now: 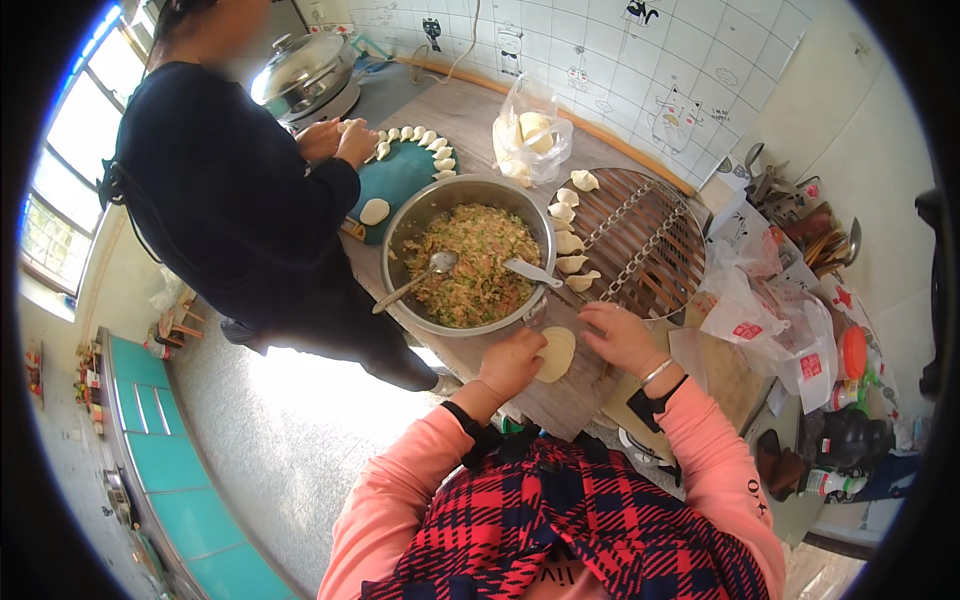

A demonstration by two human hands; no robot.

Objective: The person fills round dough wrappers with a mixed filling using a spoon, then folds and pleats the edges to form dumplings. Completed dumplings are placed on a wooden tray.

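Observation:
Round dumpling wrappers (pixel 557 355) lie overlapping on the counter between my hands. My left hand (pixel 513 363) rests at their left edge, fingers bent; whether it grips one cannot be told. My right hand (pixel 619 337) is to their right, fingers apart and holding nothing visible. Beyond them stands a steel bowl (pixel 390 277) of minced filling (pixel 472 255), with a metal spoon (pixel 420 282) and a light-coloured spatula (pixel 531 272) in it. Folded dumplings (pixel 570 242) line the left side of a round slatted rack (pixel 660 247), on which two chains lie.
A person in dark clothes (pixel 232 172) at the left works over a teal board (pixel 397 180) edged with small dumplings (pixel 441 152). A plastic bag of dough (pixel 532 135) and a lidded steel pot (pixel 307 71) stand behind. Plastic bags (pixel 780 315) and utensils (pixel 825 240) crowd the right.

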